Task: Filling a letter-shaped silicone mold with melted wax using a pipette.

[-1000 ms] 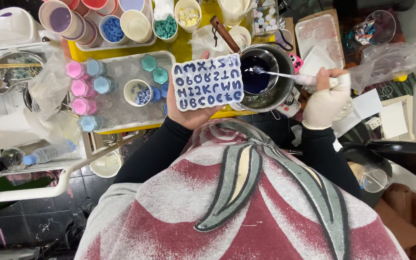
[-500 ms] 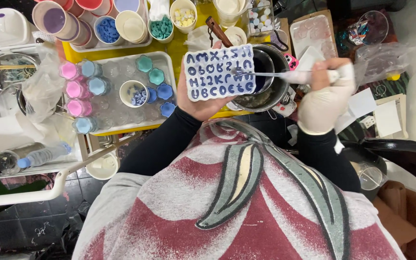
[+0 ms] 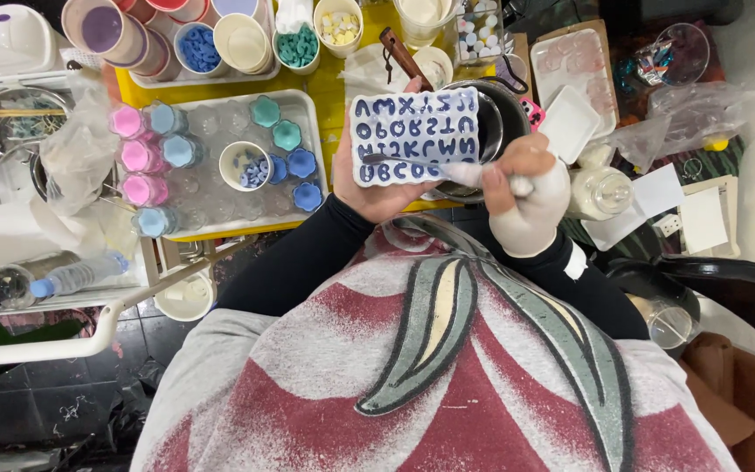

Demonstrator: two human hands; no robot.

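Observation:
My left hand (image 3: 376, 194) holds up a white letter-shaped mould (image 3: 414, 135) whose cavities are filled with dark blue material. My right hand (image 3: 524, 194), in a white glove, grips a spoon (image 3: 412, 164) whose tip rests on the mould's lower left rows. Behind the mould a dark metal pot (image 3: 502, 114) sits on the yellow table (image 3: 329, 65), mostly hidden by the mould and my hands.
A tray (image 3: 220, 205) holds pink, blue and teal moulded pieces and a cup of blue chips (image 3: 246, 166). Cups of coloured chips (image 3: 196, 45) line the back. A white rack (image 3: 10, 288) with a plastic bottle stands left; a jar (image 3: 603, 190) and papers lie right.
My right hand has come away from the pot and moved left, bringing the spoon onto the mould. The mould has shifted slightly right in front of the pot.

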